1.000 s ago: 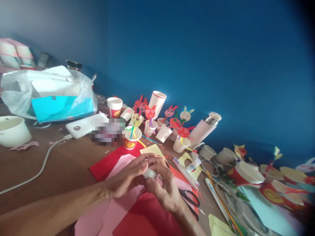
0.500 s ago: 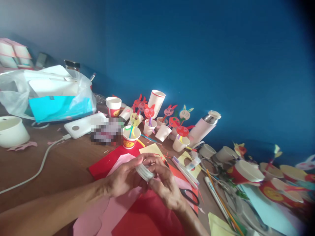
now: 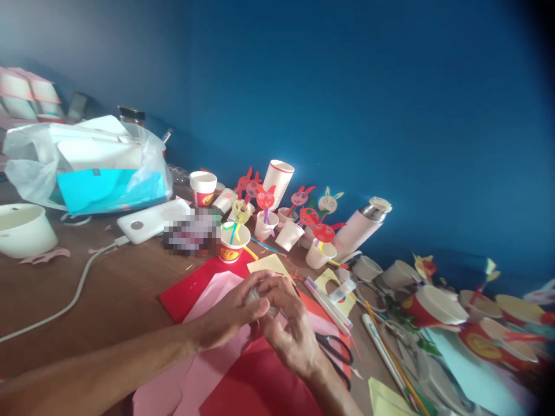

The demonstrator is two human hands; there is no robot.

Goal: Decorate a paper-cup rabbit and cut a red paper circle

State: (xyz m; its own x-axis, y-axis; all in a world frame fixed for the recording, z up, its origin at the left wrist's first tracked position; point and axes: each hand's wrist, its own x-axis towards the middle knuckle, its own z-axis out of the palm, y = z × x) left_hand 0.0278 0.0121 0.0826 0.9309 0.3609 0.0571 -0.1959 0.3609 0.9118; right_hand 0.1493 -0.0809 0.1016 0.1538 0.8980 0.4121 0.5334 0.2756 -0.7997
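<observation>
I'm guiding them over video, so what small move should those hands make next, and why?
Probably find the free end of the small clear roll, which looks like tape. The left hand and right hand are both pinched around it, and the black-handled scissors lie just beside the right hand.

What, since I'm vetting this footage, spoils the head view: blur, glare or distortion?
In the head view, the picture bends and tilts the table; the blue wall falls to black at the top-right corner; a pixelated patch hides one item; the paper cups at far right look soft; no strong glare shows.
</observation>
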